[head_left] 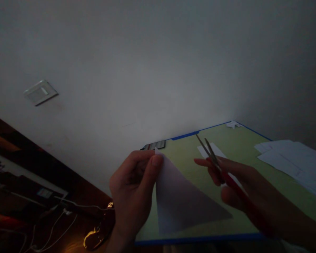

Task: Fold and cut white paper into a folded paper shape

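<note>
Between the thumb and forefinger of my left hand [135,184] is pinched the top corner of a white sheet of paper [183,200]. The sheet hangs down in a roughly triangular shape above the table. My right hand [239,175] grips a pair of scissors [231,182] with red handles and metal blades. Their blades point up and to the left, slightly parted, and stand apart from the held paper. A white strip of paper [213,149] lies on the table behind the blades, partly hidden by my right hand.
The pale green table [179,154] has blue edging and stands against a grey wall [158,70]. Loose white sheets [297,158] lie at its right, paper scraps [233,124] at the far corner. A dark flat object [158,144] sits at the back edge. White cables [52,225] run at lower left.
</note>
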Action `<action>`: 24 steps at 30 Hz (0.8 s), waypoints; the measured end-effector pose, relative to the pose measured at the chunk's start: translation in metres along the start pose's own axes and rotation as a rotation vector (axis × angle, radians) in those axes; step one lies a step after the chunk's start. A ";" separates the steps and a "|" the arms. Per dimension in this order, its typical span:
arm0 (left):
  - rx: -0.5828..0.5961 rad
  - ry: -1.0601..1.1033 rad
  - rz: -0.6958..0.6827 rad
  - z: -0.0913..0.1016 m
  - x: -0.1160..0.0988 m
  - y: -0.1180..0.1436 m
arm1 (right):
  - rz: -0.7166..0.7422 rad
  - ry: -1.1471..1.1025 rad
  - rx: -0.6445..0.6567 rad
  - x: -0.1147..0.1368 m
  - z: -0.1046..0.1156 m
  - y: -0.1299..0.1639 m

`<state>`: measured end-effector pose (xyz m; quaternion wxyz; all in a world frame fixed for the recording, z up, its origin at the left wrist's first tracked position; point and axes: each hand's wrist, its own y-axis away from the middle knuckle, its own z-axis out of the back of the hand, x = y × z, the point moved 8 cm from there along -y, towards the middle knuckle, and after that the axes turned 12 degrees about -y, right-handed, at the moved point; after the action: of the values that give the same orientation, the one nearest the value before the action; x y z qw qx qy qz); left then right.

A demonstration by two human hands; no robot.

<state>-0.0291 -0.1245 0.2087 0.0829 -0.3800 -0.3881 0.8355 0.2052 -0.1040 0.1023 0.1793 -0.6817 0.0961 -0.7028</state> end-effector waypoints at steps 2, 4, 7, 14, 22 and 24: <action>-0.014 -0.011 -0.005 0.001 -0.001 0.000 | -0.126 -0.008 0.058 -0.005 -0.005 -0.007; -0.021 -0.017 -0.019 0.001 -0.005 0.001 | -0.205 -0.147 0.170 -0.005 -0.014 -0.010; -0.040 -0.024 -0.038 0.002 -0.016 0.001 | -0.258 -0.361 0.318 0.001 -0.022 -0.008; -0.062 -0.149 -0.114 0.004 -0.032 -0.002 | -0.223 -0.199 0.277 -0.015 -0.005 -0.024; -0.066 -0.207 -0.132 0.000 -0.024 -0.009 | 0.003 -0.022 0.159 0.000 0.003 -0.023; -0.066 -0.206 -0.141 0.000 -0.026 -0.010 | 0.065 0.004 0.213 0.005 -0.009 -0.020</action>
<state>-0.0128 -0.1284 0.2308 0.0887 -0.2664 -0.4475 0.8491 0.1939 -0.0883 0.1137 0.2732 -0.6539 0.0435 -0.7041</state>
